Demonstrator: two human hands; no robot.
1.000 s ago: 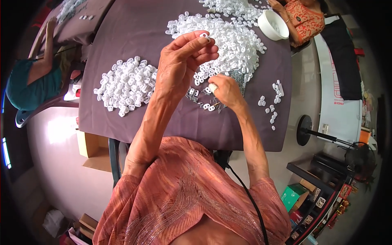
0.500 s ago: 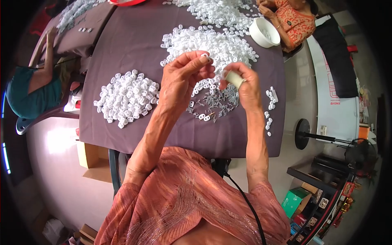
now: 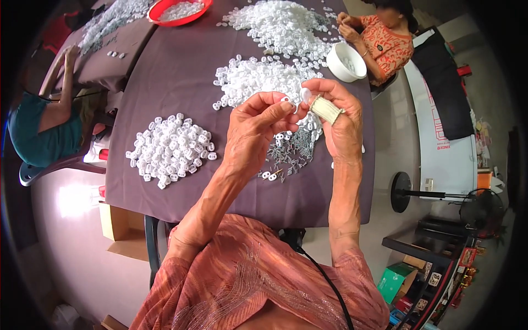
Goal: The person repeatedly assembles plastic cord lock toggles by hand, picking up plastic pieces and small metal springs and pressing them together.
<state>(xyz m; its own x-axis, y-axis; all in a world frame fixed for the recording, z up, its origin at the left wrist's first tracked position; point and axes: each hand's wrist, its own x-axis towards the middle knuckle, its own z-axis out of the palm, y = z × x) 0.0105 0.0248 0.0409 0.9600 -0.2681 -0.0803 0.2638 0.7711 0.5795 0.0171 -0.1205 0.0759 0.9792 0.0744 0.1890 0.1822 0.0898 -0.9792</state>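
In front of me, my left hand (image 3: 253,124) pinches a white two-hole plastic piece (image 3: 286,99) between thumb and forefinger. My right hand (image 3: 342,121), with a cream ribbed thumb cover (image 3: 326,109), holds a smooth white oval piece (image 3: 306,95) at the fingertips. The two pieces are close together; whether they touch is hard to tell. Below the hands lie small grey springs (image 3: 291,157), partly hidden by my right hand, with a pair of loose two-hole pieces (image 3: 269,176) beside them. Behind the hands rises a heap of white pieces (image 3: 242,80).
A separate pile of two-hole pieces (image 3: 170,146) sits at left on the brown tablecloth (image 3: 170,82). Farther back are another white heap (image 3: 280,25), a red basin (image 3: 184,16) and a white bowl (image 3: 346,63). People sit at the far right and left. A fan (image 3: 481,212) stands right.
My hands have come together, and a smooth white oval piece now shows at my right fingertips. The view has shifted, bringing more of the red basin into sight.
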